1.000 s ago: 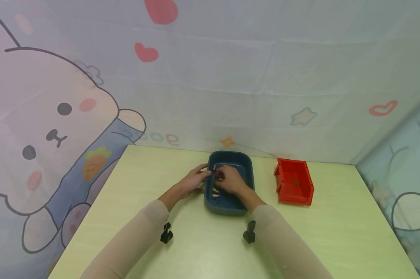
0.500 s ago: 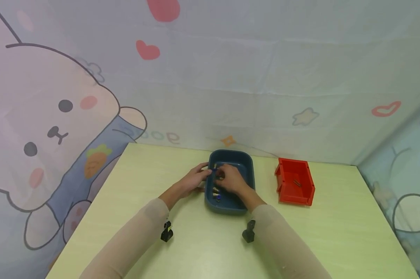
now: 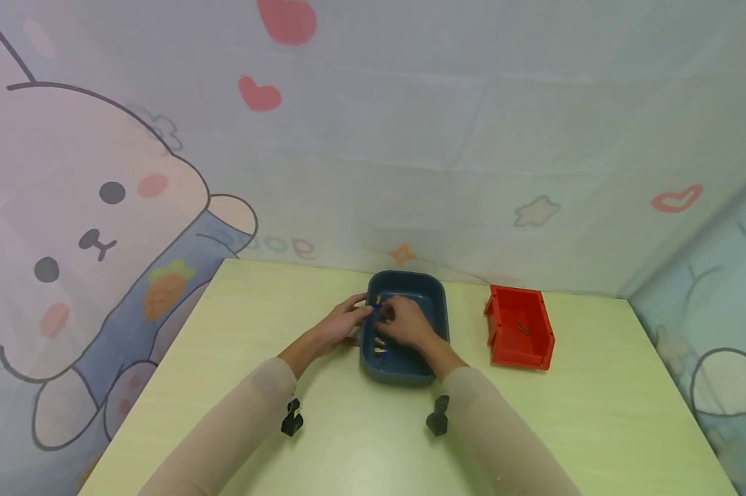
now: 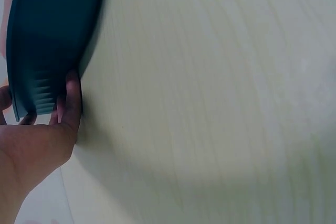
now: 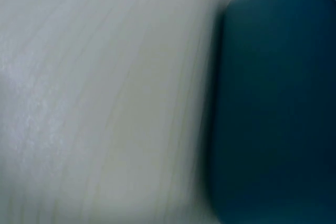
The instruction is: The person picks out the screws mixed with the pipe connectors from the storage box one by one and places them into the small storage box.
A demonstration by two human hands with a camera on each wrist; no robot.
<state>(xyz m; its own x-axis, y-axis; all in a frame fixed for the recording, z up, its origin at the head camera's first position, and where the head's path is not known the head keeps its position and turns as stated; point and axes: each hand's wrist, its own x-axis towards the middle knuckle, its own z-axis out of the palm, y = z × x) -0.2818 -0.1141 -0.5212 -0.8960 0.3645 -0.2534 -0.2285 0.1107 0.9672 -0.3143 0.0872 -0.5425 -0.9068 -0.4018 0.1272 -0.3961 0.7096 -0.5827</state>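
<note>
A dark blue plastic basin (image 3: pixel 403 375) stands on the table near the back edge. My left hand (image 3: pixel 338 325) grips its left side, thumb at the rim and fingers against the outer wall, as the left wrist view of the hand (image 4: pixel 39 148) shows. Inside the basin, my right hand (image 3: pixel 410 322) bends over the left part with fingers curled at some small pieces; the fingertips are partly hidden, so a pinch cannot be made out. Small brass-coloured and blue pieces (image 3: pixel 381 351) lie along the left wall, in front of and behind those fingers. The right wrist view shows mostly the basin's outer wall (image 5: pixel 273 103).
Right of the basin stands a red open-front bin (image 3: pixel 521 358) holding a small brass-coloured piece (image 3: pixel 523 328). A pale wood-look table (image 3: pixel 360 441) lies under everything. A printed curtain (image 3: pixel 373 138) hangs behind it.
The head view shifts slightly. My left hand keeps its hold on the basin. My right fingers stay at the left part inside, with only slight movement; the small pieces in front shift a little.
</note>
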